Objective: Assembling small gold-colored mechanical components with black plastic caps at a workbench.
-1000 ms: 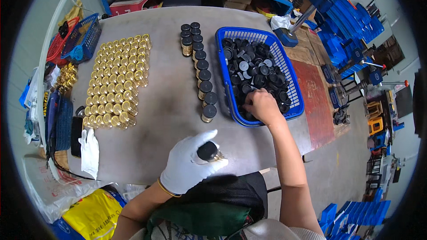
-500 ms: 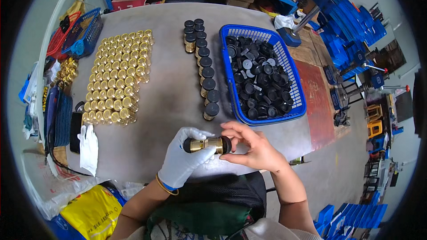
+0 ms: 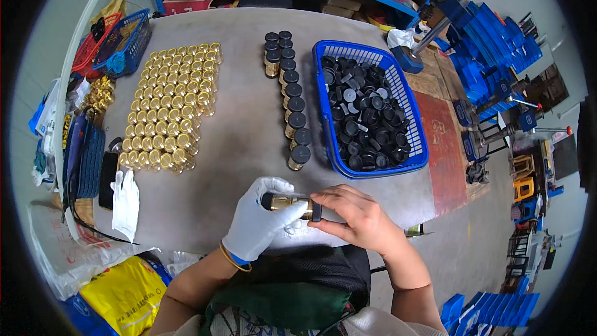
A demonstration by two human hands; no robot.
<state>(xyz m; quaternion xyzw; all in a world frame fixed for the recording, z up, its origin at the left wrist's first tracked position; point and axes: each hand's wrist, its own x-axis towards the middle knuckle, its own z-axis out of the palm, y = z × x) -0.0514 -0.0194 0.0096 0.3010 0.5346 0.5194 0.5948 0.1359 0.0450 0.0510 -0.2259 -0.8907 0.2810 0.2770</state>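
Observation:
My left hand (image 3: 256,223), in a white glove, grips a small gold bottle (image 3: 291,203) lying sideways near the table's front edge. My bare right hand (image 3: 357,218) pinches a black cap (image 3: 316,211) against the bottle's end. A blue basket (image 3: 416,149) full of black caps (image 3: 367,118) stands just beyond my right hand. A row of capped gold bottles (image 3: 290,96) runs along the basket's left side.
A large block of uncapped gold bottles (image 3: 171,109) covers the table's left part. A spare white glove (image 3: 126,202) and a dark phone (image 3: 107,180) lie at the left front. Small red and blue baskets (image 3: 115,40) sit far left. Blue shelving and crates (image 3: 491,37) surround the grey table (image 3: 242,149).
My right hand left the basket of caps and came back to the bottle. It now presses a black cap onto the bottle, which my left hand has turned sideways.

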